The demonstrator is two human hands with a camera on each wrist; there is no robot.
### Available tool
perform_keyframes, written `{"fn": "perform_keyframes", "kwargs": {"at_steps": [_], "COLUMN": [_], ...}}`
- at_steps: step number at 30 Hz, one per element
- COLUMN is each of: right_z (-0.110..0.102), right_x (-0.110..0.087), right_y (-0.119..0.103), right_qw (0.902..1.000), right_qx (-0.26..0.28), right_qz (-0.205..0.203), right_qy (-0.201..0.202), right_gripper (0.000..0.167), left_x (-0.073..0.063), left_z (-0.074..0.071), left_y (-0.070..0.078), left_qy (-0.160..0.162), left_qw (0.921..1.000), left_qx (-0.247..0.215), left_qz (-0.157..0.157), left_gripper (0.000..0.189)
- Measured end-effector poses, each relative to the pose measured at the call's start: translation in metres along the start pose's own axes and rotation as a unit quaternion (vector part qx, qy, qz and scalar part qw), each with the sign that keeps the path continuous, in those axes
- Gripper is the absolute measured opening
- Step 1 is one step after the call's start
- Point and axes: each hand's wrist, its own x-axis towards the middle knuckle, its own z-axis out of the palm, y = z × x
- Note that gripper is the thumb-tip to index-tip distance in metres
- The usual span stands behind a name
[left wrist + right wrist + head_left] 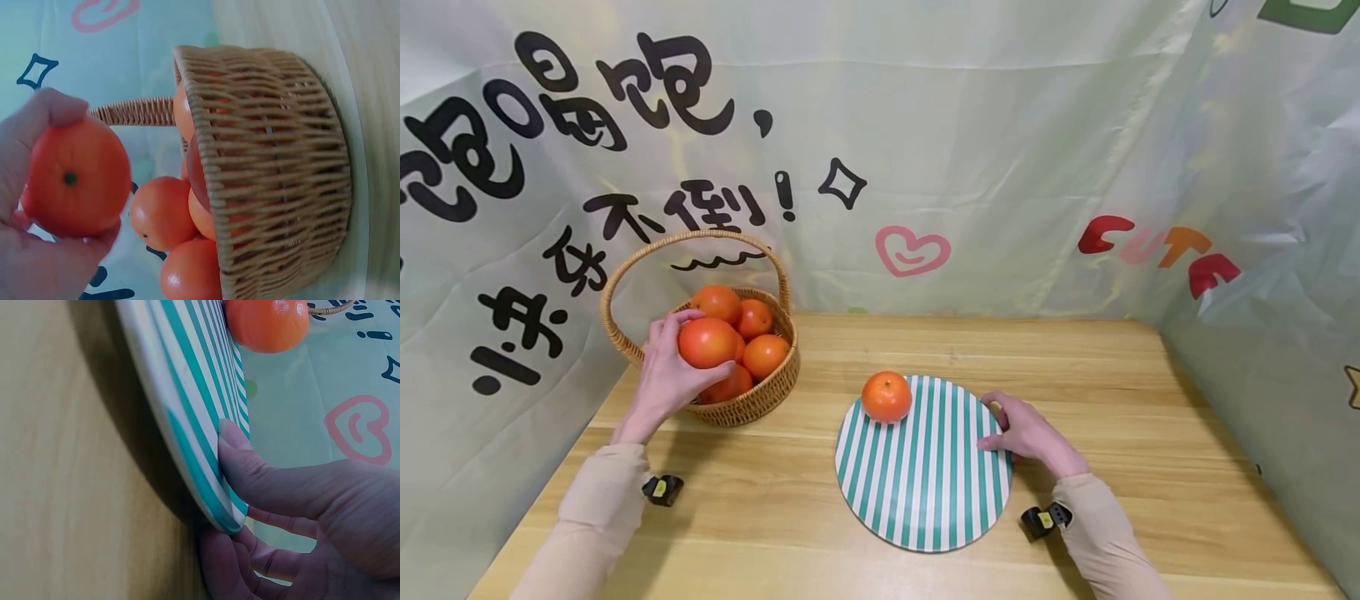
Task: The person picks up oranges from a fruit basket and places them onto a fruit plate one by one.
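The left hand (670,367) is gripping a fruit (707,342), basket (760,408) beneath; the right hand (1026,429) is pinching the plate (932,492). Probably firm but bruisable, the fruit is needing gentle cupping round its sides.

A makeshift booth is seen: a table (760,500) is enclosed at the back and both sides by pale sheeting (1000,142), printed with lettering (1093,237) and a heart (912,259).
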Motion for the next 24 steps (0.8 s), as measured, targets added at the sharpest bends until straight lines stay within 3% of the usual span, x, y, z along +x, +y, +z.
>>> {"fn": "perform_keyframes", "kwargs": {"at_steps": [10, 13, 19, 24], "right_z": [0.000, -0.001, 0.000, 0.000], "right_x": [0.000, 0.000, 0.001, 0.001], "right_y": [0.000, 0.000, 0.000, 0.001], "right_qw": [1.0000, 1.0000, 1.0000, 1.0000], "right_qx": [-0.002, -0.005, -0.008, -0.008], "right_qz": [0.000, 0.001, -0.001, -0.002], "right_qy": [-0.001, 0.000, 0.000, -0.001], "right_gripper": [0.072, 0.073, 0.075, 0.074], "left_x": [-0.001, -0.002, -0.004, -0.006], "left_z": [0.004, 0.006, 0.010, 0.013], "left_y": [0.008, 0.011, 0.023, 0.032], "left_qy": [-0.050, -0.065, -0.075, -0.075], "left_qw": [0.9935, 0.9875, 0.9675, 0.9625], "left_qx": [-0.102, -0.143, -0.241, -0.260], "left_qz": [0.010, 0.013, 0.008, 0.019], "left_gripper": [0.083, 0.082, 0.079, 0.078]}}
